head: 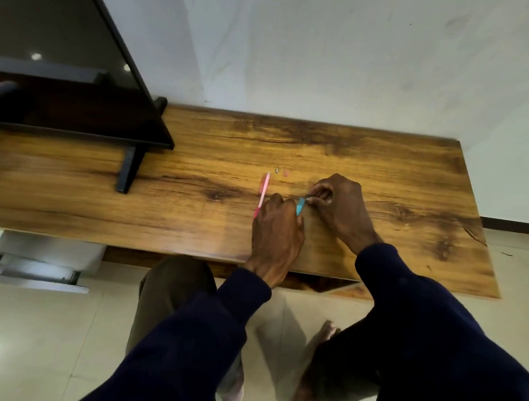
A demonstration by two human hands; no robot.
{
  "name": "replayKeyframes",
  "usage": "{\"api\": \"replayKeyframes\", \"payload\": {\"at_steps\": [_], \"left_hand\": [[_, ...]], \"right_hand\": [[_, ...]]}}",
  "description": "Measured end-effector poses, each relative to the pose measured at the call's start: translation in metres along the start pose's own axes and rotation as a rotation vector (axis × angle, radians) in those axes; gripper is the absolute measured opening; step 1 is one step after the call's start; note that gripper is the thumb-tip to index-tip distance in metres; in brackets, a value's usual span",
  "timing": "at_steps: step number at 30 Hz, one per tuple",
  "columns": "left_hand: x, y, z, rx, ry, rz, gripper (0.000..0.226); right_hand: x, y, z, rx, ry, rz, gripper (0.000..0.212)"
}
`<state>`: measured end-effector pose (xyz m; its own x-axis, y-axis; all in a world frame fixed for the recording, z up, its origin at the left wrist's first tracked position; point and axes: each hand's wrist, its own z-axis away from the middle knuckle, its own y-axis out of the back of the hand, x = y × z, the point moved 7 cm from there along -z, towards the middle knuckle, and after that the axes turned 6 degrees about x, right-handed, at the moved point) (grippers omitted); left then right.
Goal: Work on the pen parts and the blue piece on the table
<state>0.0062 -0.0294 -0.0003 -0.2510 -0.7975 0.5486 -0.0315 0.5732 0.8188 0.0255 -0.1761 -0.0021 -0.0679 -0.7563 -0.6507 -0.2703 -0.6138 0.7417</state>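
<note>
Dark sleeves (pixel 434 353) reach from the near edge over the wooden table (pixel 384 165). Left hand (pixel 276 232) grips a blue pen (pixel 300 205), steadying it while right hand (pixel 341 205) pinches its tip. Beside them lies a pink pen (pixel 263 194); tiny bits (pixel 277 170) beyond stay unclear.

On the wooden table (pixel 384 165), the left hand (pixel 275 229) holds a thin blue piece (pixel 300 206), and the right hand (pixel 339 205) pinches its far end. A pink stick (pixel 263 194) lies just beside the left hand.
</note>
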Motion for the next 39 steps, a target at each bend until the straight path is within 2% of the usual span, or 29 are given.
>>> {"api": "replayKeyframes", "payload": {"at_steps": [6,10,13,16,20,29,39], "left_hand": [[-0.006,0.002,-0.002,-0.013,0.051,-0.001,0.025],[-0.014,0.009,-0.006,-0.004,0.147,0.119,0.019],[-0.019,0.020,-0.007,0.045,0.217,0.308,0.016],[-0.019,0.028,-0.008,0.062,0.210,0.438,0.029],[-0.016,0.037,-0.009,0.081,0.211,0.564,0.029],[-0.018,0.047,-0.012,0.124,0.226,0.614,0.026],[-0.017,0.047,-0.013,0.138,0.185,0.616,0.024]], "right_hand": [[-0.001,-0.003,0.002,-0.026,-0.008,-0.053,0.011],[0.000,-0.002,0.000,-0.028,-0.081,-0.168,0.011],[0.003,0.006,-0.002,0.004,-0.184,-0.355,0.010],[0.003,0.015,-0.004,0.006,-0.273,-0.574,0.011],[-0.007,0.023,-0.008,-0.040,-0.288,-0.728,0.014],[-0.029,0.029,-0.011,-0.090,-0.215,-0.708,0.017],[-0.035,0.032,-0.011,-0.056,-0.171,-0.634,0.015]]}}
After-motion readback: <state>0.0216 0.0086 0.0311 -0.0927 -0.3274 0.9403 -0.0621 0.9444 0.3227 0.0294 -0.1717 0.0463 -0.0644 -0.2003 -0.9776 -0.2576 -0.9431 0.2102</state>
